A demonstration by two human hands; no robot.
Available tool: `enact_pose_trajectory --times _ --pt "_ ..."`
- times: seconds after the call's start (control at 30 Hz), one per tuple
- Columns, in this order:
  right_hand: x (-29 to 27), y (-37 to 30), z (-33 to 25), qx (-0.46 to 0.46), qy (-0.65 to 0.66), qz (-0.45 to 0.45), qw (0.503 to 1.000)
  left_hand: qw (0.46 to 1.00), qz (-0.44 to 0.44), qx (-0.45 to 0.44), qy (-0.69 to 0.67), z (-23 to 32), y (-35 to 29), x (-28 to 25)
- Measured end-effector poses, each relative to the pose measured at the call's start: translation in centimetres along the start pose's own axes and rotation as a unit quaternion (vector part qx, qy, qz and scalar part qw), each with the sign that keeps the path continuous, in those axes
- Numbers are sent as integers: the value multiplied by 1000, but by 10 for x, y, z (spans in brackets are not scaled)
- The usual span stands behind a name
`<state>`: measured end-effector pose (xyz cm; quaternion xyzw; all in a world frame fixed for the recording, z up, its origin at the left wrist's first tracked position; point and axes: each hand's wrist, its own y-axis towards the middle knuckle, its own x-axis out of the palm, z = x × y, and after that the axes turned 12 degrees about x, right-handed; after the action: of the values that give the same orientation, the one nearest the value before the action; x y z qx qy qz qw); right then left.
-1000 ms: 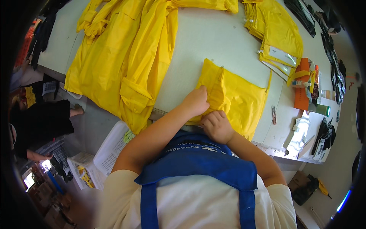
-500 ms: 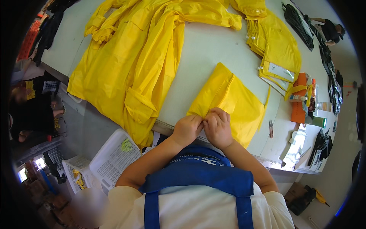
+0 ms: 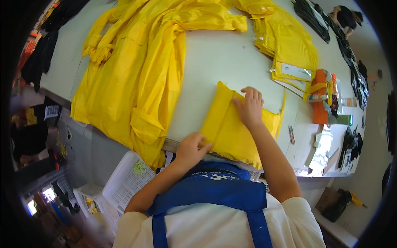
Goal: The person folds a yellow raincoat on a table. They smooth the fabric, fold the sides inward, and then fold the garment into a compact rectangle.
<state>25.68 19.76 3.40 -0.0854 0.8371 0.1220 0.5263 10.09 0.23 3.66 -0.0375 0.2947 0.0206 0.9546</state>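
A folded yellow packet of shiny raincoat-like fabric [image 3: 235, 130] lies on the table in front of me, a seam running across it. My right hand [image 3: 250, 108] rests at its far edge, fingers apart and thumb on the fabric. At the near left corner is my left hand [image 3: 191, 150], its fingers loosely bent and slightly apart, touching or just beside the edge. Neither hand visibly grips anything. To the left, a large yellow raincoat [image 3: 124, 82] is spread out, its lower part hanging over the table's front edge.
Folded yellow packets [image 3: 289, 45] are stacked at the far right. Nearer stand an orange box [image 3: 319, 97] with small items and a pair of thread snips [image 3: 292, 134]. A white lidded bin [image 3: 124, 177] is below the table at left. Another person [image 3: 345, 18] is at the far right.
My hands have parted from the packet's near edge. The right moved away to the far edge; the left moved slightly left and nearer me. The packet's near side now looks folded over.
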Motion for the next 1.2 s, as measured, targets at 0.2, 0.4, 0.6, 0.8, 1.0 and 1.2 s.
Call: enact_pose_trajectory --times 0.2,0.4,0.6,0.8,1.0,1.2 --pt "-38 -98 3 100 62 -70 991 889 -85 -127 -432 -10 67 18" --pt "-159 -133 -14 311 268 -36 911 855 -292 91 -419 105 80 15" --pt "-235 -275 11 452 268 258 811 647 -558 450 -260 201 58 66" --pt "-262 -449 85 425 534 495 538 663 -616 370 -212 208 15 117" --pt "-210 -675 264 739 269 401 470 768 -569 240 -171 183 15 153" --pt "-229 -561 355 619 330 411 582 934 -341 100 -41 102 2 123"
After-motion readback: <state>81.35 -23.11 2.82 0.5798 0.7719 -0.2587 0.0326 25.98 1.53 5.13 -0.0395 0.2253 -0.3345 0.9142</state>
